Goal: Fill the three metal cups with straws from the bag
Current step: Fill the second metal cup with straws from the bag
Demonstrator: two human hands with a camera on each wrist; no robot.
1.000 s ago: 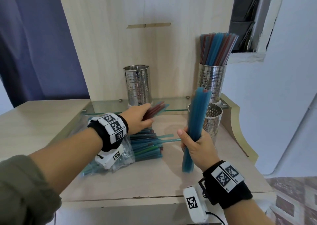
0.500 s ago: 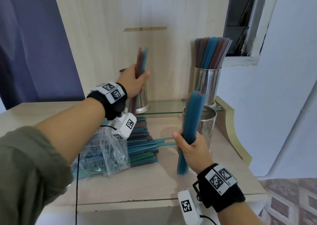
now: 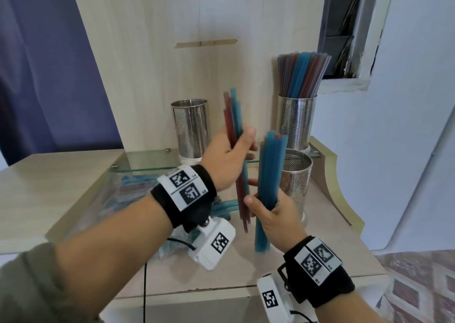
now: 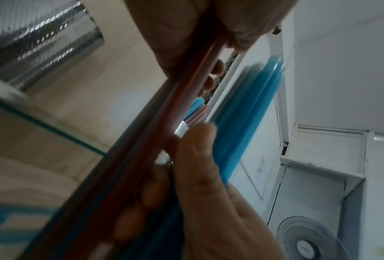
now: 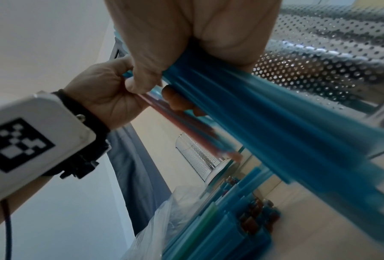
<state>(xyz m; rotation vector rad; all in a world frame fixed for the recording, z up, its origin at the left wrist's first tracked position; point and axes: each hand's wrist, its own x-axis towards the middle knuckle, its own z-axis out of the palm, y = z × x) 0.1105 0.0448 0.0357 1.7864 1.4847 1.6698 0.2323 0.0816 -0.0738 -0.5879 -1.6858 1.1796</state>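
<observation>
My left hand [image 3: 231, 157] grips a small bunch of red and blue straws [image 3: 234, 125], held upright beside my right hand [image 3: 270, 214]. My right hand grips a thick bundle of blue straws [image 3: 270, 165] upright, just in front of an empty perforated metal cup [image 3: 295, 175] on the table. A second empty metal cup [image 3: 190, 128] stands on the glass shelf at the back left. The third cup [image 3: 296, 120], back right, is packed with straws [image 3: 302, 74]. The plastic bag of straws [image 5: 219, 219] lies on the table, mostly hidden behind my left arm in the head view.
A glass shelf [image 3: 147, 161] runs along the wooden back panel [image 3: 172, 51]. The table's raised curved edge [image 3: 337, 187] is at the right, with a white wall beyond. A blue curtain [image 3: 49, 64] hangs at the left. Loose straws [image 3: 224, 207] lie on the table.
My left hand lifted a few straws from the pile, raised them near the back left cup, then brought them right and down beside the blue bundle. My right hand stayed nearly still.
</observation>
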